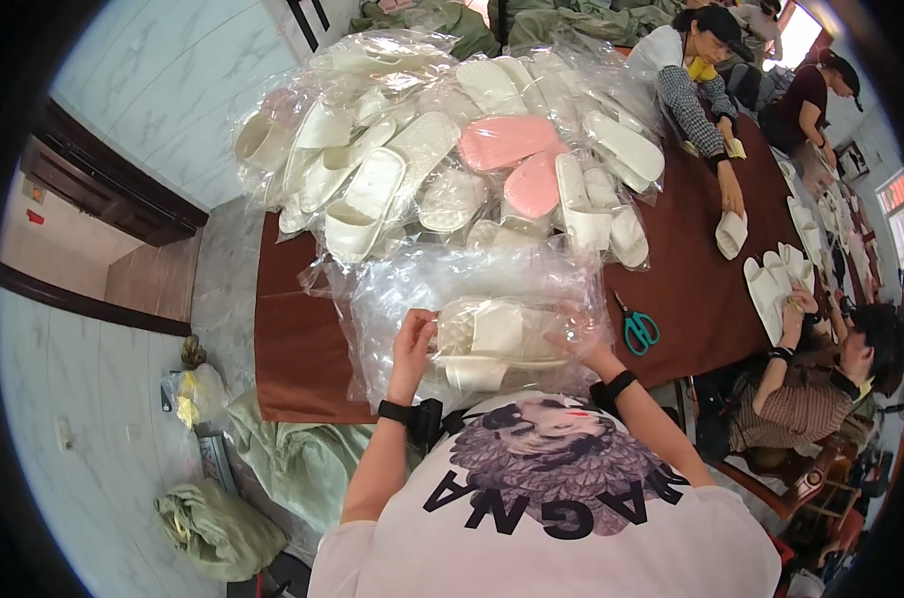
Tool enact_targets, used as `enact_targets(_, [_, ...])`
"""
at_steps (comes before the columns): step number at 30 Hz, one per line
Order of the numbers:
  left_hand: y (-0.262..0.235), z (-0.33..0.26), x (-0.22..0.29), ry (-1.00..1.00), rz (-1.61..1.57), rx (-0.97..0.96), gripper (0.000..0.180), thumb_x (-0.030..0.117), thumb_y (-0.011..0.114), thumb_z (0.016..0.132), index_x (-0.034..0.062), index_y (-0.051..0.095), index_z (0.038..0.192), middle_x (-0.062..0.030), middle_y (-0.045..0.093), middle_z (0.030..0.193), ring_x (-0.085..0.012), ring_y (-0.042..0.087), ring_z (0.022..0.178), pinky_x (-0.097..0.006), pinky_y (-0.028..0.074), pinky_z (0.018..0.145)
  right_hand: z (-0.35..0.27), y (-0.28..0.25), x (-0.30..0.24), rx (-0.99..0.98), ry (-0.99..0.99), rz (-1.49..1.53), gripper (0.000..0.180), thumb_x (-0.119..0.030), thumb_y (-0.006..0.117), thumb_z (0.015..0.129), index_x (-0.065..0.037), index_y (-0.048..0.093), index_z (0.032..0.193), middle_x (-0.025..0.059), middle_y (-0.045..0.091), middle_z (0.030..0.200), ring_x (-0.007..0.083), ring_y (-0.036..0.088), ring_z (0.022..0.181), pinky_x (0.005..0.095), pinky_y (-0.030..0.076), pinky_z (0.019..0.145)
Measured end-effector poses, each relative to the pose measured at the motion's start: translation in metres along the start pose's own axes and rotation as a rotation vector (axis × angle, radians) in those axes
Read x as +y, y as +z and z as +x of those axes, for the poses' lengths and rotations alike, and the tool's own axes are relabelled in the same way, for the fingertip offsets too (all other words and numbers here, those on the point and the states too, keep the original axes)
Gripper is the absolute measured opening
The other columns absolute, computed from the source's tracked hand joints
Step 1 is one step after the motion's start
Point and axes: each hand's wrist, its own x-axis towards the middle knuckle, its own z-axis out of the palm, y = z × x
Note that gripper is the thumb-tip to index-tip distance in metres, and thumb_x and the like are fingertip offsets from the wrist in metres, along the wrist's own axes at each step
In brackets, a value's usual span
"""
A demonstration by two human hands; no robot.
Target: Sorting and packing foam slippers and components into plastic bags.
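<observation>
Head view gives me, from my distant seat, a pile of bagged slippers (427, 145) on one brown table (302, 344); two pink slippers (512, 143) show in it, and the white ones overlap too much for counting. Just on the near side of the pile, loose clear bags (402, 284) lie flat. On them, nearer still to the person, are two white slippers (497, 329) under clear film, one partly over the other. The left hand (414, 344) touches their left end with fingers curled; whether these pinch, I cannot tell. The right hand (583, 344) is at the other end, and film blurs its fingers, so its grip I also cannot tell. Right of the pile's near edge lies one pair of green-handled scissors (639, 331). Farther right of the pile, I clearly count three co-workers (800, 409); one co-worker's hand (731, 189) touches a single white slipper (731, 236).
</observation>
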Motion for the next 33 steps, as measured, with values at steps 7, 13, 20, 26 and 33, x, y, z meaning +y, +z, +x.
enact_targets(7, [-0.002, -0.001, -0.018, -0.001, -0.136, 0.194, 0.006, 0.010, 0.049, 0.099, 0.0092, 0.051, 0.104, -0.0019, 0.062, 0.102, -0.0091, 0.057, 0.086, -0.025, 0.050, 0.067, -0.003, -0.024, -0.007, -0.158, 0.411, 0.828, 0.030, -0.020, 0.070, 0.085, -0.004, 0.063, 0.110, 0.0052, 0.066, 0.097, 0.0159, 0.062, 0.085, 0.0283, 0.049, 0.077])
enact_targets(13, [0.002, 0.006, -0.034, 0.137, 0.261, 0.476, 0.007, 0.009, 0.051, 0.097, 0.0035, 0.053, 0.102, -0.0076, 0.058, 0.080, -0.0143, 0.058, 0.069, -0.030, 0.048, 0.063, -0.019, -0.055, -0.032, 0.070, 0.541, 1.092, 0.015, -0.011, 0.066, 0.088, -0.006, 0.057, 0.099, -0.0009, 0.060, 0.090, 0.0067, 0.057, 0.082, 0.0238, 0.046, 0.072])
enact_targets(20, [0.003, 0.008, -0.033, 0.055, 0.396, 0.497, 0.009, 0.009, 0.051, 0.096, 0.0020, 0.054, 0.101, -0.0068, 0.056, 0.075, -0.0132, 0.052, 0.066, -0.030, 0.042, 0.058, -0.037, -0.104, -0.019, 0.243, 0.489, 0.925, 0.011, -0.013, 0.065, 0.089, -0.009, 0.056, 0.095, -0.0038, 0.058, 0.085, 0.0053, 0.054, 0.080, 0.0214, 0.045, 0.070])
enact_targets(26, [0.007, 0.010, -0.048, 0.121, 0.451, 0.604, 0.008, 0.008, 0.054, 0.094, 0.0009, 0.056, 0.096, -0.0126, 0.058, 0.074, -0.0216, 0.054, 0.066, -0.036, 0.044, 0.062, -0.060, -0.134, 0.010, 0.561, 0.531, 0.961, 0.011, -0.017, 0.064, 0.091, -0.009, 0.057, 0.093, -0.0043, 0.058, 0.085, 0.0051, 0.054, 0.080, 0.0224, 0.045, 0.070])
enact_targets(33, [-0.006, 0.012, -0.049, 0.096, 0.493, 0.708, 0.012, 0.012, 0.052, 0.096, 0.0008, 0.055, 0.099, -0.0148, 0.059, 0.078, -0.0255, 0.056, 0.068, -0.038, 0.045, 0.065, -0.085, -0.168, 0.063, 0.995, 0.490, 0.894, 0.012, -0.019, 0.062, 0.094, -0.008, 0.056, 0.095, -0.0020, 0.058, 0.087, 0.0078, 0.054, 0.080, 0.0251, 0.046, 0.073])
